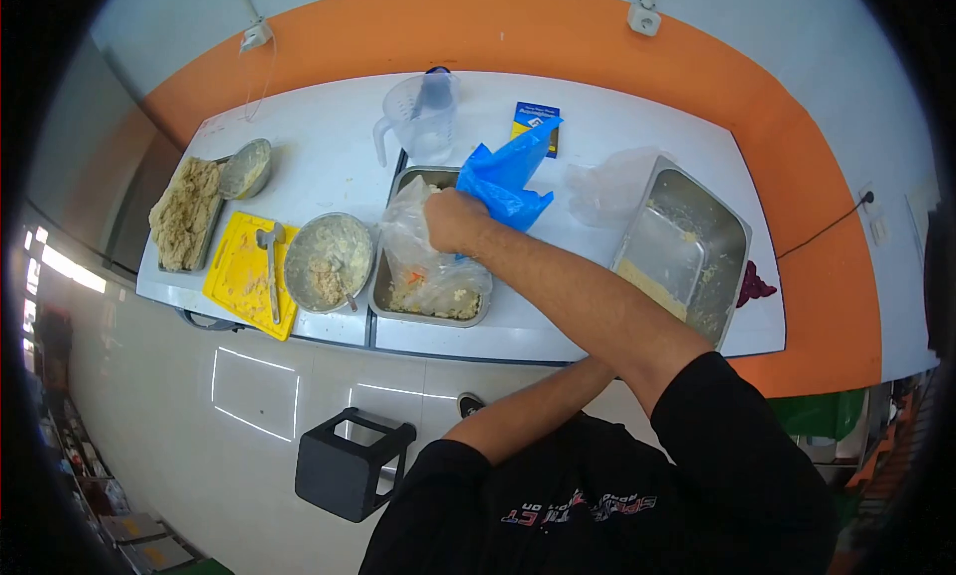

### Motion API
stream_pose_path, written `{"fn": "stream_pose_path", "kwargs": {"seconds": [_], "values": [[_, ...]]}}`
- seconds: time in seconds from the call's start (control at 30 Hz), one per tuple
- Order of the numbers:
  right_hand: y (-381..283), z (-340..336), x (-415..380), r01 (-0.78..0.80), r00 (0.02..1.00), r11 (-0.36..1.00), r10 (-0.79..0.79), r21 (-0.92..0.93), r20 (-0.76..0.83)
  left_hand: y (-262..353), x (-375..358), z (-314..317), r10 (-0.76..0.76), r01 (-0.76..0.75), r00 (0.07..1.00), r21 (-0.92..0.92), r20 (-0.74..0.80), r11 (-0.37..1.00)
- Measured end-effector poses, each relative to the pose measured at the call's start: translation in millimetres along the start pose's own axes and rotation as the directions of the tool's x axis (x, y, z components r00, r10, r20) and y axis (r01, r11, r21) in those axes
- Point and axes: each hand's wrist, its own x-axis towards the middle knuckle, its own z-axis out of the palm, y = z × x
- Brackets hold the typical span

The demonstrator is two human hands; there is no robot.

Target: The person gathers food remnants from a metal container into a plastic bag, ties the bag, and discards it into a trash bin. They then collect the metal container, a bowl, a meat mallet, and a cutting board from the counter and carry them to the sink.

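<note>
My right hand reaches across to the left, its fingers closed on a clear plastic bag. The bag spreads over a steel pan of pale crumbly food, with an orange patch showing through the plastic. A crumpled blue plastic bag stands right beside the hand, overlapping the pan's far corner. My left forearm crosses beneath the right arm, which hides the left hand. Past that crossing, a large steel pan holds a little grainy residue and a yellowish layer.
To the left are a metal bowl of pale mixture, a yellow cutting board with a metal utensil, and a dough-filled tray. A clear measuring jug stands behind. A black stool is on the floor.
</note>
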Motion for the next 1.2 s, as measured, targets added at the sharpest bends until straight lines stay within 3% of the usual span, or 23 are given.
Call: {"fn": "stream_pose_path", "kwargs": {"seconds": [0.13, 0.17, 0.23, 0.27, 0.3, 0.33, 0.37, 0.43, 0.47, 0.5, 0.53, 0.57, 0.6, 0.63, 0.67, 0.7, 0.8, 0.83, 0.87, 0.93, 1.0, 1.07, 1.2], "values": [[-4.7, 9.8, 5.0, 0.203, 0.979, 0.934, -0.192, -0.293, 0.067, 44.8, -25.8, 53.5, 0.091, -0.077, 0.995, 0.322, -0.03, 0.944], [-6.2, 19.6, 7.3, 0.067, 0.995, 0.982, -0.079, -0.177, -0.065, 46.7, -31.8, 61.3, 0.104, -0.089, 0.995, 0.411, -0.013, 0.907], [-5.7, 32.1, 5.5, 0.022, 0.983, 0.993, -0.042, -0.115, -0.176, 21.0, -34.9, 15.0, -0.064, 0.158, 0.981, 0.559, -0.184, 0.814], [-16.1, 46.1, 16.7, -0.214, 0.901, 0.935, 0.301, 0.283, -0.313, 43.9, -26.5, 60.1, -0.048, 0.32, 0.938, 0.804, -0.344, 0.502], [-17.4, 33.4, 10.8, -0.229, 0.914, 0.861, 0.351, 0.453, -0.204, 70.7, -17.5, 106.0, 0.053, 0.445, 0.891, 0.89, -0.452, 0.098], [-12.5, 27.9, -4.8, 0.018, 0.978, 0.999, -0.024, -0.031, -0.206, 43.5, -14.2, 53.6, 0.085, 0.435, 0.884, 0.875, -0.46, 0.212], [-10.9, 47.8, -2.9, 0.04, 0.895, 0.969, -0.143, -0.243, -0.423, 17.5, -11.0, 4.3, 0.117, 0.411, 0.876, 0.852, -0.467, 0.324], [-1.7, 33.5, -24.7, 0.073, 0.834, 0.963, -0.201, -0.258, -0.513, 0.1, -3.3, -15.2, 0.122, 0.381, 0.876, 0.825, -0.467, 0.416], [-1.0, 29.9, -31.7, 0.049, 0.834, 0.967, -0.177, -0.249, -0.523, 20.4, 1.8, 34.7, 0.088, 0.357, 0.725, 0.482, -0.683, 0.8], [2.1, 23.8, -38.3, 0.115, 0.825, 0.981, -0.183, -0.159, -0.534, 30.2, 9.4, 66.1, -0.063, 0.171, 0.552, 0.039, -0.831, 0.984], [3.7, 17.1, -44.9, 0.184, 0.817, 0.981, -0.19, -0.067, -0.545, 25.8, 2.1, 58.3, -0.073, 0.192, 0.552, 0.041, -0.83, 0.981], [6.6, 11.1, -50.7, 0.243, 0.828, 0.968, -0.172, 0.065, -0.533, 25.1, -12.8, 45.9, 0.165, 0.454, 0.729, 0.65, -0.664, 0.61], [12.8, 4.9, -56.9, 0.231, 0.828, 0.97, -0.159, 0.069, -0.538, 24.0, -21.5, 33.0, 0.173, 0.386, 0.914, 0.917, -0.367, -0.096], [23.7, -2.8, -63.5, 0.306, 0.826, 0.892, -0.076, 0.331, -0.558, 21.7, -19.8, 23.2, 0.165, 0.387, 0.915, 0.917, -0.368, -0.101], [33.5, -8.1, -72.9, 0.369, 0.835, 0.741, 0.002, 0.562, -0.551, 17.9, -20.5, 14.2, -0.034, 0.432, 0.821, 0.581, -0.57, 0.69], [52.2, -24.4, -93.1, 0.394, 0.815, 0.702, 0.032, 0.593, -0.579, 15.4, -21.0, 10.2, -0.324, 0.24, 0.777, -0.221, -0.54, 0.945], [145.6, -51.1, -147.8, 0.422, 0.781, 0.658, 0.086, 0.624, -0.619, 22.8, -7.6, 44.2, -0.014, 0.076, 0.784, 0.074, -0.62, 0.994], [179.9, -52.8, -169.6, 0.254, 0.878, 0.562, 0.207, 0.787, -0.431, 29.5, -3.6, 62.9, -0.047, 0.088, 0.715, 0.023, -0.698, 0.996], [216.5, -54.6, -195.3, 0.123, 0.912, 0.652, 0.223, 0.748, -0.343, 29.8, -2.7, 65.4, -0.046, 0.084, 0.707, 0.02, -0.705, 0.996], [270.3, -52.4, -244.2, -0.16, 0.932, 0.882, 0.284, 0.444, -0.226, 29.2, 0.4, 67.7, -0.064, 0.093, 0.669, -0.002, -0.74, 0.996], [306.3, -17.7, -274.3, -0.427, 0.866, 0.899, 0.377, 0.094, 0.328, 30.0, 1.5, 72.2, -0.056, 0.076, 0.677, -0.005, -0.733, 0.997], [313.5, 12.8, -295.8, -0.394, 0.78, 0.919, 0.337, -0.004, 0.527, 29.2, 1.4, 74.0, -0.05, 0.068, 0.687, -0.004, -0.725, 0.998], [309.8, 44.2, -292.9, -0.434, 0.833, 0.877, 0.304, 0.205, 0.462, 28.9, -4.1, 68.1, -0.041, 0.103, 0.661, 0.037, -0.749, 0.994]]}}
